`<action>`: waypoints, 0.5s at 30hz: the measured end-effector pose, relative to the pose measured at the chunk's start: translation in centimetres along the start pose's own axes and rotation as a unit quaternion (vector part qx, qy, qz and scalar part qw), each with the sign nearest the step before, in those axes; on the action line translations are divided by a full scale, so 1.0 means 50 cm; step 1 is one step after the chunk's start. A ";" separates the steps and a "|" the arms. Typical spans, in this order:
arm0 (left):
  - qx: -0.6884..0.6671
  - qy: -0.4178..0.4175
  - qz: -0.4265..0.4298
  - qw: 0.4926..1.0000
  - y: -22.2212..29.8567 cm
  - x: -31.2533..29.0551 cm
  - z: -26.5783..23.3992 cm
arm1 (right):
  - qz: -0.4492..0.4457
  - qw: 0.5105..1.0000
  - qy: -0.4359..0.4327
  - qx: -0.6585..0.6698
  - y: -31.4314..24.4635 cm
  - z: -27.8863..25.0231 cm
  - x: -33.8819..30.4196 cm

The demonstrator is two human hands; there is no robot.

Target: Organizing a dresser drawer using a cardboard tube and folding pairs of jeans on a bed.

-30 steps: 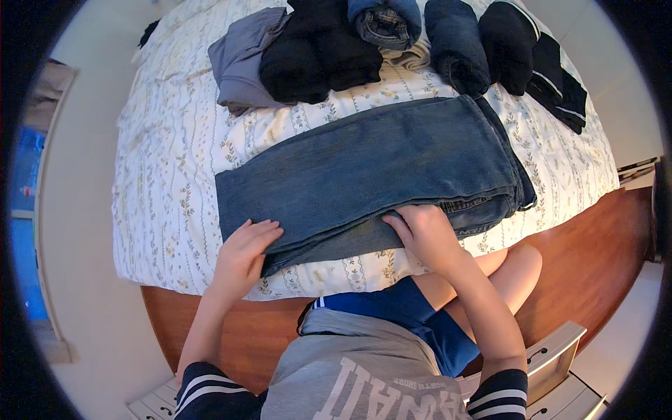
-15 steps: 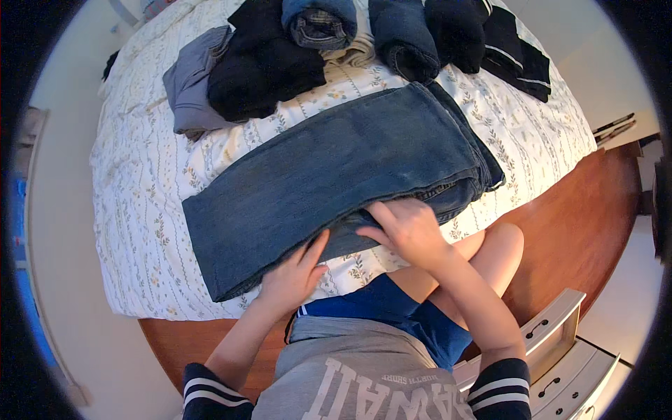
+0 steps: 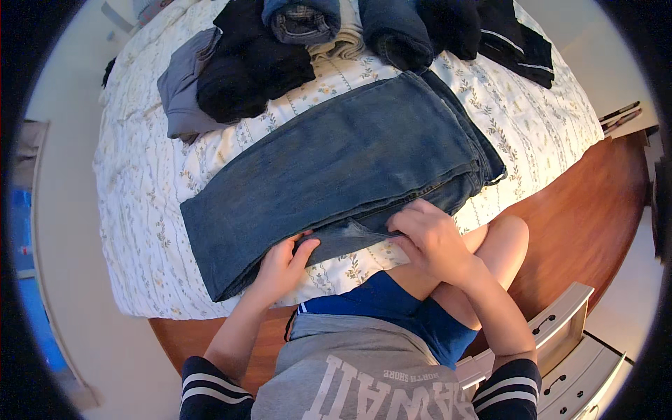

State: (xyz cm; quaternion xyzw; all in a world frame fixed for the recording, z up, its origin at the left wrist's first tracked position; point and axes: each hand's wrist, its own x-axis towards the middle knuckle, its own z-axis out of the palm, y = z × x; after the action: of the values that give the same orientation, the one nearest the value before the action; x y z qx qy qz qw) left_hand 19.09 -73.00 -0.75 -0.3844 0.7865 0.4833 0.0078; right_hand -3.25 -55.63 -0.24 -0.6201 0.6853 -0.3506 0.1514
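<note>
A pair of dark blue jeans (image 3: 329, 161) lies lengthwise folded on the bed, one leg over the other, its waist end at the right. My left hand (image 3: 283, 264) rests at the near edge of the upper leg, fingertips along the fold and thumb apart on the lower layer; it looks open. Farther right, my right hand (image 3: 434, 241) has its fingers and thumb closed on the near edge of the lower layer, close to the crotch. Its fingertips are partly hidden by the hand itself.
Along the far side lie a grey folded garment (image 3: 185, 87), black folded clothes (image 3: 255, 73), rolled jeans (image 3: 301, 21), a beige garment (image 3: 341, 38), another blue roll (image 3: 395, 31) and black striped clothes (image 3: 514, 42). The floral bedspread (image 3: 140, 217) ends near my lap. An open drawer (image 3: 560, 322) stands lower right.
My right hand has come out from under the upper leg and moved right and nearer, closing on the lower layer's edge. My left hand has shifted slightly left, its thumb raised.
</note>
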 end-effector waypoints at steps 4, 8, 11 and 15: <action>0.039 0.040 0.040 0.998 -0.005 0.005 0.005 | -0.016 0.997 0.032 -0.065 0.009 0.003 0.013; 0.088 0.062 0.020 0.994 -0.019 0.005 0.010 | 0.042 0.994 0.020 -0.104 0.038 0.019 0.018; 0.100 0.105 0.054 0.988 -0.035 0.005 0.021 | 0.032 0.993 0.066 -0.096 0.021 0.019 0.017; 0.110 0.140 0.120 0.977 -0.043 0.005 0.029 | 0.001 0.991 0.112 -0.068 -0.020 0.032 0.000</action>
State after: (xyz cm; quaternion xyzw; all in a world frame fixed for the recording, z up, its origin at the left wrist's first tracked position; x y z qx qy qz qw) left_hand 19.68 -72.56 -3.24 -0.3484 0.8683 0.3327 -0.1184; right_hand -1.50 -56.09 -0.73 -0.5854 0.7206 -0.3701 0.0311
